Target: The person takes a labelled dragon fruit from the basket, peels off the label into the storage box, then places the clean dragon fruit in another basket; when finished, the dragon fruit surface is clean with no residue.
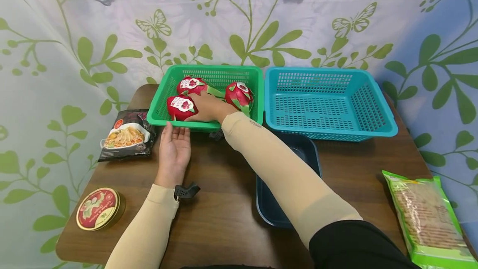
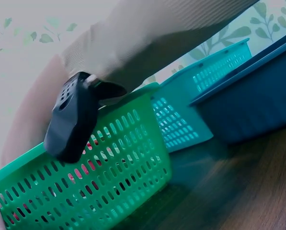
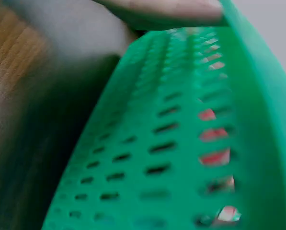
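Note:
In the head view, the green basket (image 1: 257,94) holds three red dragon fruits with white labels. My right hand (image 1: 207,106) reaches over its front rim and grips the front-left dragon fruit (image 1: 178,109), fingers partly hidden behind it. Another dragon fruit (image 1: 190,84) lies just behind, and a third (image 1: 239,94) is to the right. Palm up, my left hand (image 1: 174,152) touches the basket's front left side with straight fingers. The left wrist view shows the basket wall (image 2: 109,167), and the right wrist view shows its slotted side (image 3: 147,143) close up.
An empty blue basket (image 1: 330,134) stands right of the green one. A dark blue tray (image 1: 287,219) lies in front, partly under my right arm. At the left are a black food packet (image 1: 127,134) and a round tin (image 1: 98,209); a green-edged bag (image 1: 429,215) is at the right.

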A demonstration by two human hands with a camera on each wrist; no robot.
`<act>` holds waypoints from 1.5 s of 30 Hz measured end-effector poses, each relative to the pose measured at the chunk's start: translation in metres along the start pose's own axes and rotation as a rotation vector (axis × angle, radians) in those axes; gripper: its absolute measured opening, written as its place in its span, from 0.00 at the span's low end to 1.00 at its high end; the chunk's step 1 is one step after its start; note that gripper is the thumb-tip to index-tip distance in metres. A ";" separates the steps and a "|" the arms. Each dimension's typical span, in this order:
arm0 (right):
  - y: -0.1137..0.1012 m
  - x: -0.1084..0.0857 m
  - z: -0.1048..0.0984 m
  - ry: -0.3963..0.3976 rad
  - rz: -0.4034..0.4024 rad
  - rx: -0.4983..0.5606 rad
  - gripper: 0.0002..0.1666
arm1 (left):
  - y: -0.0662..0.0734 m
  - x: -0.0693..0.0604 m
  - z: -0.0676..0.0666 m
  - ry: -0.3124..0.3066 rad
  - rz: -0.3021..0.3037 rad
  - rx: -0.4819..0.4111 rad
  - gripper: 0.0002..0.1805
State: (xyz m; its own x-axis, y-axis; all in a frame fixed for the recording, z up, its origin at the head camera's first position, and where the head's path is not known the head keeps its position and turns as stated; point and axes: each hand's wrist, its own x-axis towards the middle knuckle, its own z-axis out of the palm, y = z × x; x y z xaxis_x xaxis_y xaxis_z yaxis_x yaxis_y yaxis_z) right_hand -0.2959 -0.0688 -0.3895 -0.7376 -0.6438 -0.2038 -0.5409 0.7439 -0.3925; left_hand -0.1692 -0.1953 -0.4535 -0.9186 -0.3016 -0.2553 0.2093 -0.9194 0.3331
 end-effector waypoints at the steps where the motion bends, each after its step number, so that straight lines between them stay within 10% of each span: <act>1: -0.002 0.002 0.001 0.001 0.021 -0.004 0.61 | -0.001 0.000 0.000 -0.003 -0.001 0.001 0.12; 23: -0.014 0.010 0.015 0.163 0.204 -0.011 0.62 | -0.001 0.001 -0.002 -0.011 0.016 0.024 0.12; 45: -0.018 -0.018 -0.008 0.353 0.090 0.015 0.58 | -0.002 0.002 -0.001 -0.048 0.054 0.020 0.08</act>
State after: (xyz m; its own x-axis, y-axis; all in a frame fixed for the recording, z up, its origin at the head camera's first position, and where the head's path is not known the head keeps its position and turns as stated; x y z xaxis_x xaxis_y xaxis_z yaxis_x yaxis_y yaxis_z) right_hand -0.2763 -0.0693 -0.3713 -0.8774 -0.4725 0.0832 -0.4636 0.7905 -0.4004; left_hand -0.1709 -0.1946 -0.4559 -0.9213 -0.3376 -0.1932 0.2523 -0.8967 0.3636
